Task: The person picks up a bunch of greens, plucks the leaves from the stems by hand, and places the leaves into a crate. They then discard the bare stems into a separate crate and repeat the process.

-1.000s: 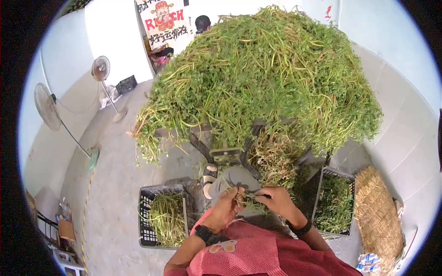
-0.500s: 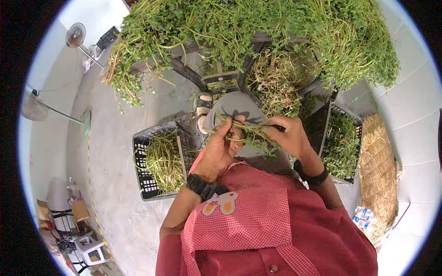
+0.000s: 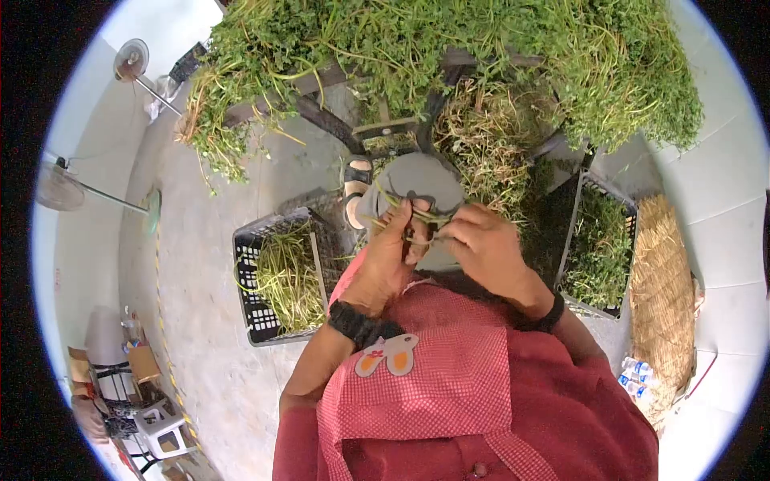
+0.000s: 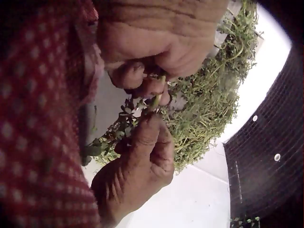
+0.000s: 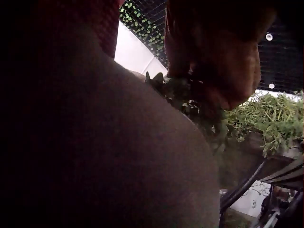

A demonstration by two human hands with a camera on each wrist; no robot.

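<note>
Over the grey-clad knee, the left hand (image 3: 383,260) holds green stems (image 3: 431,216) between thumb and curled fingers. Close beside it on the right, the right hand (image 3: 493,252) pinches the same stems. In the left wrist view the left hand (image 4: 161,35) fills the top with fingers curled, while the right hand (image 4: 137,166) below pinches a short pale stem (image 4: 156,102) between thumb and forefinger; small leaves (image 4: 126,116) hang alongside. The right wrist view is dark; a hand (image 5: 228,66) shows above leafy sprigs (image 5: 175,90), and I cannot tell which hand.
A large heap of greens (image 3: 465,40) lies on a raised stand ahead, with browner stalks (image 3: 489,144) beneath. Left stands a black crate (image 3: 257,313) of stems, right another crate (image 3: 573,240) of leafy greens beside a straw bundle (image 3: 662,280). Two fans stand far left.
The head view has tilted down from the heap since the first frame. The right hand has moved left, closer to the left hand, and less of the leafy bunch shows between them.
</note>
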